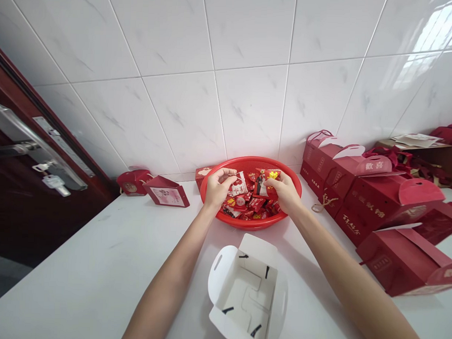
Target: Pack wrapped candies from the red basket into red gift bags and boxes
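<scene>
Both of my hands are over a red plastic basket (242, 225) heaped with small wrapped sweets (255, 204). Between thumb and fingers, my left hand (217, 188) pinches a white-and-red candy packet (240, 184). On the basket's right side, my right hand (286, 192) grips a red candy packet (261, 184) with yellow print and a picture of figures in dark and red clothes. Below the basket, between my forearms, stands an open paper box (253, 289), white inside, with its flaps spread and black tabs showing through its inner walls.
Red gift boxes (361, 204) crowd the right side, one with a twine cord (323, 202). Behind them is a carton (447, 160) with red items. Two small red boxes (168, 192) stand at left. A tiled wall (250, 106) backs the table; a door (36, 192) with keys is left.
</scene>
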Motion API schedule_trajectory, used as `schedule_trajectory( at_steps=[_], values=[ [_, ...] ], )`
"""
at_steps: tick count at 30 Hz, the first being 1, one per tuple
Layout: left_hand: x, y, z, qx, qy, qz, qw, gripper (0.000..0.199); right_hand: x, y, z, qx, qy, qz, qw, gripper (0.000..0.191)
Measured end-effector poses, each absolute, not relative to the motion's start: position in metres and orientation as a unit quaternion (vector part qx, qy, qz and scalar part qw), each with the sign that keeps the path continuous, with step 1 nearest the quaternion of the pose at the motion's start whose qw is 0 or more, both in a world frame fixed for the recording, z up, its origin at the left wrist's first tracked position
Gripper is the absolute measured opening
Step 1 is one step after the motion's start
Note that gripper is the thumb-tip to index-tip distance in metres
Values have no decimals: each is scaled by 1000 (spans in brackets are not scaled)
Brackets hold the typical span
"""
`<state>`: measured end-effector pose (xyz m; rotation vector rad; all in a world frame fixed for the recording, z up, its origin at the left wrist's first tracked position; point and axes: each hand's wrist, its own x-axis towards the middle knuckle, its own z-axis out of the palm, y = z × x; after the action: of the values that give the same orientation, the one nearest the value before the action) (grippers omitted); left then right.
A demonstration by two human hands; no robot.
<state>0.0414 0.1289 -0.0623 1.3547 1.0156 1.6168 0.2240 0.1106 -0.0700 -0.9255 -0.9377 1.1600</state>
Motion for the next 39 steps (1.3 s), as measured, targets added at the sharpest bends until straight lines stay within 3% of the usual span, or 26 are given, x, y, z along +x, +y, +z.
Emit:
schedule_trajectory(
  at_steps=[6,10,14,17,23,29,39],
  values=[
    [41,127,-62,572,374,602,412,23,225,109,-70,-383,-446,533,608,29],
    [41,125,-62,599,355,589,410,28,225,105,-66,-356,-486,579,550,46],
    [41,124,-62,590,351,583,435,40,226,103,-65,-347,-498,562,562,55],
    [39,122,-59,591,351,546,478,50,227,103,-67,-349,-496,549,575,55],
    [37,118,-54,589,347,444,580,41,226,102,-67,-352,-520,520,579,52],
    [39,115,-55,620,358,422,555,49,223,99,-64,-365,-516,503,589,49],
    [41,120,-60,591,339,511,524,61,222,102,-63,-387,-432,524,623,43]
  ],
)
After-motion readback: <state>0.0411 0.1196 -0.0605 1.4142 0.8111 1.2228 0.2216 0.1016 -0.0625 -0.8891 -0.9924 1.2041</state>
